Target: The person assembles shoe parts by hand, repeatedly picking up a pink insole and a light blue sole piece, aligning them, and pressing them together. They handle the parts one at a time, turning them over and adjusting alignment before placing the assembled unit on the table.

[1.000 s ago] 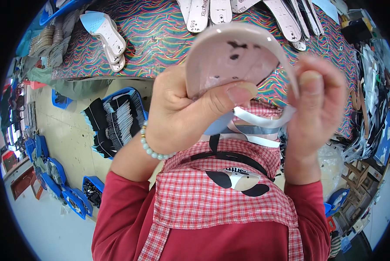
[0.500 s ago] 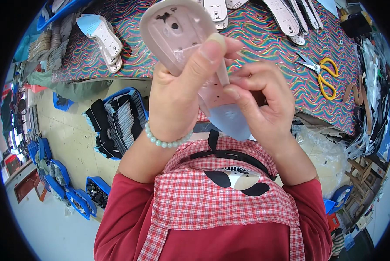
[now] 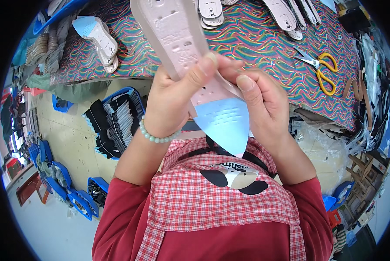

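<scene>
A pale pink shoe insole board (image 3: 177, 39) with a blue pointed toe end is held up over my apron, its heel end toward the table and its toe toward me. My left hand (image 3: 171, 98), with a bead bracelet at the wrist, is closed around its middle, thumb lying on the face. My right hand (image 3: 267, 102) is closed at the board's right edge, pinching a narrow pale edge strip just above the blue part. The tips of both hands nearly meet there. Small dents and holes show on the board's face; its back is hidden.
Yellow-handled scissors (image 3: 321, 71) lie open on the patterned tablecloth (image 3: 256, 43) at right. Stacks of similar insole boards (image 3: 102, 41) lie at left and along the far side. A blue crate (image 3: 127, 91) of black and light pieces stands below the table's edge. Strips hang at far right.
The board has slid up and left and shows more of its blue toe. My right thumb and fingers have moved slightly up along its edge.
</scene>
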`<state>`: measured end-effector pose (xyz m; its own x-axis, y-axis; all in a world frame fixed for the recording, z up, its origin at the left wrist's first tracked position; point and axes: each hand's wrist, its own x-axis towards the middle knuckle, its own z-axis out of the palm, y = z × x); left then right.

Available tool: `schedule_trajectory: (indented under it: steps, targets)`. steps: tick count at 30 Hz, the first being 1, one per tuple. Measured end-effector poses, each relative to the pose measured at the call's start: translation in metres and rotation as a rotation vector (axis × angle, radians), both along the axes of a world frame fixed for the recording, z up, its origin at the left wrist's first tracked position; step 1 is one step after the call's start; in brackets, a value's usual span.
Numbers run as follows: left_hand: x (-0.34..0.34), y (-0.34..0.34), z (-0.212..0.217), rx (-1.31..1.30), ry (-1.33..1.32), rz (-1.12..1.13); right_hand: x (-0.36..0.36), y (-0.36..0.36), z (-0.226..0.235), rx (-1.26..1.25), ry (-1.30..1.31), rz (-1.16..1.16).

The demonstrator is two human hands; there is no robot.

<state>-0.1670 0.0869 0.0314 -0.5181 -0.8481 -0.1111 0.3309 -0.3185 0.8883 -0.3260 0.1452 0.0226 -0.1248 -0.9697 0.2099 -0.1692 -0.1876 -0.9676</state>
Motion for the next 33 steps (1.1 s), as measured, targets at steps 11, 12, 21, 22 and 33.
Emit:
schedule_trajectory:
  steps: [11,12,21,22,33]
  targets:
    - [-0.004,0.002,0.007,-0.161,-0.221,0.064,-0.015,-0.001,0.000,0.318,0.159,0.260]
    - [-0.003,0.001,0.010,-0.148,-0.245,0.059,-0.014,-0.004,0.002,0.361,0.172,0.276]
    - [0.019,-0.004,-0.024,-0.196,-0.067,-0.230,0.010,0.002,-0.016,-0.041,0.142,0.209]
    - [0.024,-0.006,-0.020,-0.074,-0.124,-0.243,0.010,0.009,-0.020,0.027,0.198,0.240]
    - [0.158,-0.062,0.026,0.392,1.251,-0.004,-0.246,0.014,-0.046,0.266,1.273,-0.225]
